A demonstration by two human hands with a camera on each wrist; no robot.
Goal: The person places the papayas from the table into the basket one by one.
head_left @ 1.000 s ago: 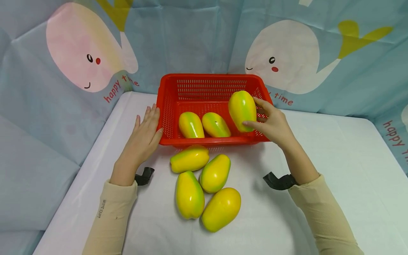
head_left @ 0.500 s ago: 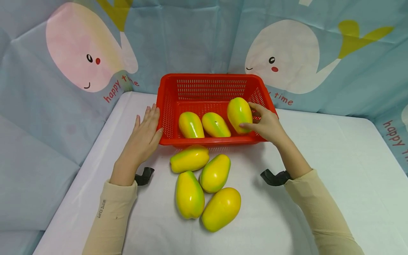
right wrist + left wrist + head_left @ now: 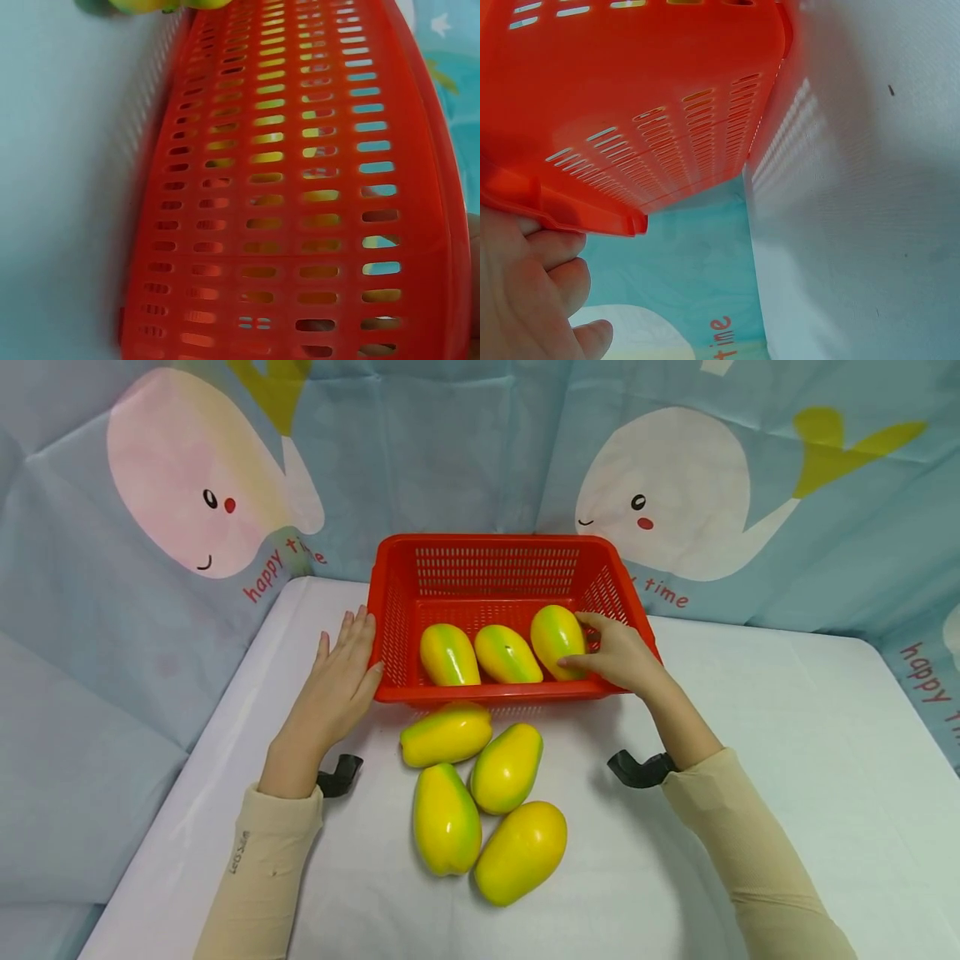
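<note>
In the head view, a red slotted plastic basket (image 3: 495,693) stands at the back of the table. My left hand (image 3: 330,681) lies against its left side with straight fingers; the left wrist view has those fingers at the rim (image 3: 592,221). Inside the basket, my right hand (image 3: 618,652) holds a yellow-green papaya (image 3: 555,639) between thumb and fingers at the right end. Whether it touches the basket floor cannot be told. Two more papayas lie left of it, a middle one (image 3: 507,654) and a left one (image 3: 448,653). The basket wall (image 3: 300,187) mostly hides the fruit in the right wrist view.
Several papayas lie on the white tablecloth (image 3: 637,877) in front of the basket, the nearest papaya (image 3: 521,853) lowest in view. A blue whale-print curtain (image 3: 465,452) hangs behind the basket. Black wrist mounts, such as the right one (image 3: 637,770), jut inward from both wrists.
My right hand has lowered the papaya into the basket, moving down and slightly left, beside the middle papaya. My left hand has stayed against the basket.
</note>
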